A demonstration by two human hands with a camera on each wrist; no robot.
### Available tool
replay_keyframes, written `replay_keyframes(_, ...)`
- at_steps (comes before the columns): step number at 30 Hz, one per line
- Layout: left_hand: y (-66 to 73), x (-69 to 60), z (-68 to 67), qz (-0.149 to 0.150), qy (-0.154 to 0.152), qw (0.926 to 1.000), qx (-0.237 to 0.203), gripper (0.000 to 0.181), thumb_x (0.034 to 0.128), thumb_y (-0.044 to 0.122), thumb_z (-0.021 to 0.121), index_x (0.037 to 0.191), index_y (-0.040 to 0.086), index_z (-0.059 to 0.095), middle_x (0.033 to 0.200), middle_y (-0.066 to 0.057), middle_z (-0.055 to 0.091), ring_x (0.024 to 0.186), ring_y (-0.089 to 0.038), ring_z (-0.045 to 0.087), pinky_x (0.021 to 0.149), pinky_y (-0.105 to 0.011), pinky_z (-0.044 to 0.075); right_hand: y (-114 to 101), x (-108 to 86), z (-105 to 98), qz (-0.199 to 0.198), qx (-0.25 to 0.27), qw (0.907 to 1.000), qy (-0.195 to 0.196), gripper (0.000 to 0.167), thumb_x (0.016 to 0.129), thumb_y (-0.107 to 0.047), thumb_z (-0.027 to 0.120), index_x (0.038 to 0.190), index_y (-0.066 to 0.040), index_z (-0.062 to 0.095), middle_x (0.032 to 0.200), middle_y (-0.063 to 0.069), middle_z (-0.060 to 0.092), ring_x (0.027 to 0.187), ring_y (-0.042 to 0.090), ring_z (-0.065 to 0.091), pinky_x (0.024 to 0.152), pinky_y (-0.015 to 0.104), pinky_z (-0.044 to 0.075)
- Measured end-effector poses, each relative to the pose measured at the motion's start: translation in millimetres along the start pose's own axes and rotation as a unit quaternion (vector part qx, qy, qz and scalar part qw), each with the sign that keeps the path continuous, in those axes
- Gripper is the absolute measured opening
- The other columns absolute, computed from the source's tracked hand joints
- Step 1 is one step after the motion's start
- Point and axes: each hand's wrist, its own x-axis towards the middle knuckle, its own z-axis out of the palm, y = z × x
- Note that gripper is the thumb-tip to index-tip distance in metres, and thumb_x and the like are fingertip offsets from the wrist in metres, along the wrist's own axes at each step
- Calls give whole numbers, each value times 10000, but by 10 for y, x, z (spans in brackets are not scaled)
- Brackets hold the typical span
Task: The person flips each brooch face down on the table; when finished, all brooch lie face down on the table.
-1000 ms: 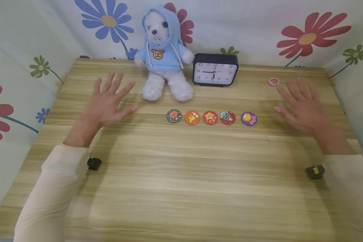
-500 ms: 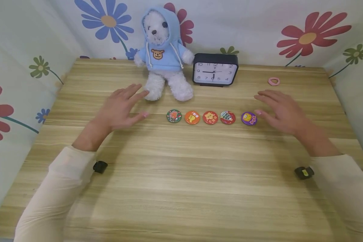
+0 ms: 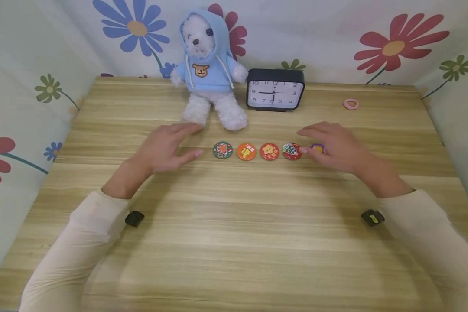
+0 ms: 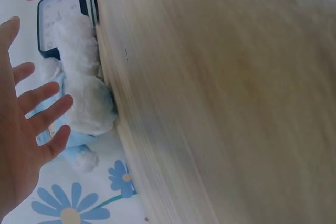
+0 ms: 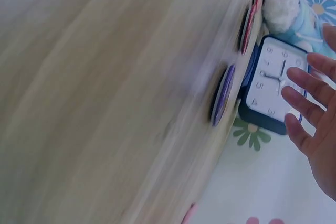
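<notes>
Left hand (image 3: 161, 149) and right hand (image 3: 337, 147) have both drifted inward over the last second: left's just left of the badges (image 3: 270, 151), right's hovering partly over the right-end purple badge (image 5: 223, 95). Fingers loosely spread, gripping nothing. Looks like reach-in stage; grabbing one would need lowering and pinching. Plush bear (image 3: 208, 78) and clock (image 3: 275, 96) sit far side.

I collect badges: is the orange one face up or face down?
Face up: the orange badge shows its yellow print in the head view.
</notes>
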Motion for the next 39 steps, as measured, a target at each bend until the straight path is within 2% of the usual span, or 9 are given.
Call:
replay_keyframes(5, 55, 36, 39, 5, -125, 9999, -63, 693, 930, 498, 644, 1482, 102, 513, 1504, -183, 547, 1352, -401, 558, 1119, -568, 433, -144, 162, 32, -328, 122, 9993, -93, 427, 963, -320, 674, 1316, -80, 654, 1357, 148, 664, 1284, 369, 601, 1103, 561, 452)
replay_keyframes(9, 84, 64, 70, 32, -218, 9998, 13, 673, 926, 515, 654, 1457, 117, 544, 1486, -176, 567, 1309, -403, 594, 1076, -572, 469, -274, 281, 34, -358, 265, 9987, -258, 440, 970, -339, 668, 1325, -81, 653, 1360, 136, 670, 1289, 350, 610, 1105, 544, 461)
replay_keyframes(16, 121, 100, 105, -172, -402, 9988, -202, 668, 911, 544, 675, 1432, 140, 572, 1483, -142, 579, 1337, -369, 580, 1083, -558, 468, -477, 511, 57, -442, 525, 9965, -485, 434, 970, -309, 669, 1333, -73, 650, 1272, 93, 717, 994, 225, 690, 902, 435, 560)
replay_keyframes(19, 130, 122, 127, -260, -457, 9981, -321, 659, 906, 548, 680, 1417, 142, 587, 1467, -127, 598, 1269, -321, 635, 1065, -534, 486, -540, 597, 93, -526, 634, 9953, -502, 432, 966, -297, 674, 1330, -65, 650, 1244, 92, 725, 936, 207, 670, 863, 412, 557)
replay_keyframes(23, 138, 151, 145, -383, -510, 9969, -460, 647, 894, 539, 702, 1405, 156, 597, 1390, -91, 660, 1104, -253, 696, 960, -495, 538, -597, 697, 148, -545, 817, 9940, -487, 431, 957, -298, 688, 1323, -72, 652, 1237, 79, 728, 892, 205, 636, 836, 387, 545)
replay_keyframes(26, 146, 181, 144, -490, -570, 9949, -666, 632, 885, 522, 724, 1391, 161, 610, 1335, -63, 694, 1070, -237, 695, 912, -475, 551, -618, 758, 186, -490, 982, 9932, -396, 424, 949, -315, 706, 1302, -85, 668, 1221, 67, 734, 848, 202, 615, 809, 366, 526)
replay_keyframes(32, 149, 243, 171, -590, -607, 9910, -1033, 579, 864, 479, 762, 1330, 151, 659, 1267, -46, 726, 1056, -235, 691, 901, -452, 550, -651, 871, 284, -367, 1294, 9905, -288, 404, 940, -333, 715, 1262, -92, 687, 1130, 63, 741, 729, 178, 567, 716, 330, 468)
replay_keyframes(36, 142, 275, 194, -593, -577, 9897, -1169, 533, 850, 450, 781, 1282, 151, 688, 1170, -48, 750, 992, -223, 697, 867, -435, 552, -690, 954, 337, -342, 1304, 9904, -307, 400, 947, -347, 702, 1265, -105, 682, 1116, 50, 724, 714, 183, 564, 704, 334, 473)
replay_keyframes(39, 137, 300, 209, -614, -587, 9890, -1209, 496, 842, 434, 787, 1244, 153, 706, 1093, -42, 759, 923, -210, 696, 838, -418, 549, -709, 1017, 383, -513, 1239, 9907, -219, 415, 951, -345, 690, 1273, -83, 678, 1126, 59, 722, 805, 204, 612, 807, 372, 527)
